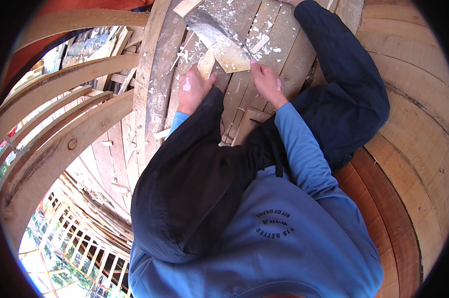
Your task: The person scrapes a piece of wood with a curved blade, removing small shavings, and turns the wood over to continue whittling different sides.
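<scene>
Pale wood (206, 63) sits in the left hand (193, 90), its grip curled closed.

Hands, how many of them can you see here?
2. The left hand, above centre, grips a pale piece; the right hand, farther right, is beside a broad off-white piece. Any others would be hidden.

My left hand (194, 91) is curled closed, its forearm mostly hidden by my left leg (185, 188). To the right of those fingers (212, 79), my right hand (267, 84) grips too, right forearm (304, 141) slanting down and rightward.
</scene>
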